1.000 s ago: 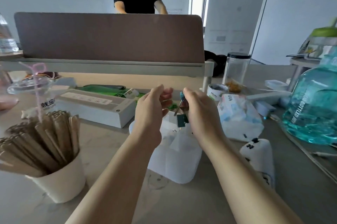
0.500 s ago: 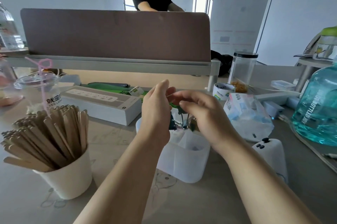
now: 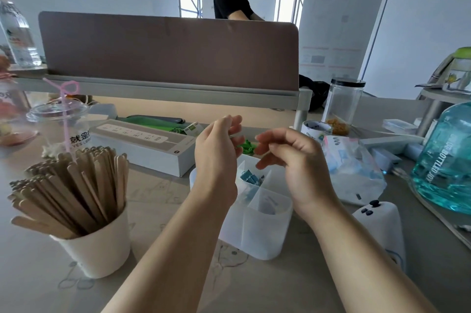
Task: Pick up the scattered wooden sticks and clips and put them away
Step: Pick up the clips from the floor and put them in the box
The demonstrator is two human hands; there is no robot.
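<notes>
Head view: I see the left hand [image 3: 216,159] and right hand [image 3: 295,162] curled at a green clip [image 3: 246,147] between their fingertips, whose grip I cannot tell, just above the divided plastic box [image 3: 257,236] of blue clips [image 3: 251,177]

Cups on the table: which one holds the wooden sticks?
The white paper cup at near left, packed with wooden sticks; the clear plastic cup behind it has a pink straw.

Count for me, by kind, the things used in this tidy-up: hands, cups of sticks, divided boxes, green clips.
Hands: 2, left hand and right hand
Cup of sticks: 1
Divided box: 1
Green clip: 1, between the two hands
Total: 5
</notes>
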